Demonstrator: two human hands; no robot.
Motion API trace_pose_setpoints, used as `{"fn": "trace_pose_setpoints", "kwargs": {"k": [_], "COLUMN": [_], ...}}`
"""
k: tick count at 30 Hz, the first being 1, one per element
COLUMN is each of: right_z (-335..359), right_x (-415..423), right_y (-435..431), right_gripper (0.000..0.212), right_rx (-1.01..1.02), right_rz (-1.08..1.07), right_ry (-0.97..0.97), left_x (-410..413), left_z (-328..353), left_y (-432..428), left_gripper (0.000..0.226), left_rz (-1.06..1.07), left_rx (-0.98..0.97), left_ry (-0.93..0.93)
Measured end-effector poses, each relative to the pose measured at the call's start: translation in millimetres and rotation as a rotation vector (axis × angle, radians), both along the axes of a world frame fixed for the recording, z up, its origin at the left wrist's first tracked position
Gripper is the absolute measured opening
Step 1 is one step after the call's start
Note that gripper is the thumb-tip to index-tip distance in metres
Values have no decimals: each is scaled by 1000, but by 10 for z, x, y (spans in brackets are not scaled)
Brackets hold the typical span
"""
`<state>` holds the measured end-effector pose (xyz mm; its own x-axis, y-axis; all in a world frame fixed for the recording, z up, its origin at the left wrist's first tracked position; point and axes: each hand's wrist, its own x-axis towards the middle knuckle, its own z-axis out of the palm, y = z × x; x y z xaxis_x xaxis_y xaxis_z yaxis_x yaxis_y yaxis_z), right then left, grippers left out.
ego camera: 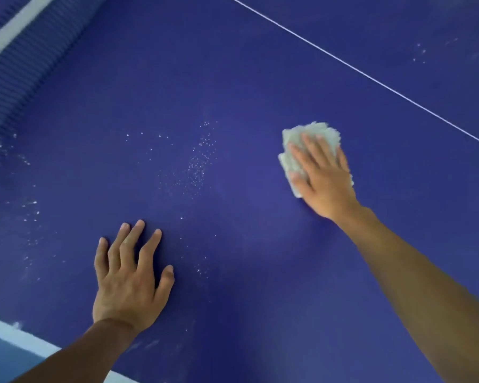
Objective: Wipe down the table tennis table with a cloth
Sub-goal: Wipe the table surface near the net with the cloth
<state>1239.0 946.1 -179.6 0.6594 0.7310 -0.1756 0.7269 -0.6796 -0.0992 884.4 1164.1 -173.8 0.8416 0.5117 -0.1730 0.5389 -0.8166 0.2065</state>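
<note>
Table tennis table (246,78) fills the view, its blue top dotted with white specks (199,161). The right hand (321,178) presses the pale cloth (310,134) flat, fingers straight, near the white centre line (371,76). The left hand (127,275) rests on the surface, fingers splayed wide.

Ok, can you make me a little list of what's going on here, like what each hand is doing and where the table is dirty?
Table: blue table tennis table with a thin white line
Wiper: pale fluffy cloth, bunched up on the table
Wiping hand: right hand, fingers spread, pressing on the cloth
Other hand: left hand, flat on the bare table, holding nothing
Dirt: white specks between the hands, more off to the left
Far corner: net, blurry, top left
</note>
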Motion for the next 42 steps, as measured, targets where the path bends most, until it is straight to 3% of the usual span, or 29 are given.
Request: {"fn": "trace_pose_setpoints", "kwargs": {"k": [3, 5, 7, 11, 13, 15, 21, 24, 26, 29, 31, 34, 36, 39, 42], "right_z": [61, 78, 44, -18, -52, -60, 33, 37, 52, 93, 47, -19, -15, 18, 33], "right_x": [626, 843, 806, 148, 10, 189, 1335, 1420, 1253, 679, 184, 100, 459, 1021, 1160], "right_y": [321, 622, 964, 1387, 1247, 995, 708, 1176, 1657, 2268, 2340, 2015, 1923, 2111, 2576], "right_gripper": [62, 63, 64, 64, 65, 63, 67, 72, 68, 57, 60, 58, 56, 62, 66], "right_rx": [-23, -17, -17, 17, 4, -3, -45, -22, 5, 35, 10, 32, 55, 25, 25], "right_rz": [-589, -814, -795, -186, 8, -58, -753, -831, -654, -94, 286, 480, 303, -238, -419], "right_ry": [40, 62, 58, 55, 60, 44, 5, 35, 38, -81, -57, 9, -87, -60, 32], "left_x": [-31, -24, -21, -7, 5, 1, -47, -49, -45, -47, -45, -39, -48, -46, -64], "left_z": [-23, -41, -43, -29, -17, -16, -98, -128, -120, -126, -135, -153, -170, -190, -216], "left_y": [21, 33, 33, 32, 31, 34, 58, 52, 64, 72, 65, 62, 58, 66, 70], "left_gripper": [68, 67, 67, 68, 68, 68, 66, 70, 71, 72, 70, 61, 62, 62, 62], "left_rz": [-7, -12, -7, 1, 9, 6, 7, 11, 12, 18, 29, 27, 25, 11, 4], "left_rx": [9, 10, 10, -2, -19, -26, -28, -34, -43, -32, -33, -8, 8, 13, 10], "left_ry": [8, -17, -14, -4, 0, -2, -53, -57, -54, -57, -81, -115, -128, -155, -160]}}
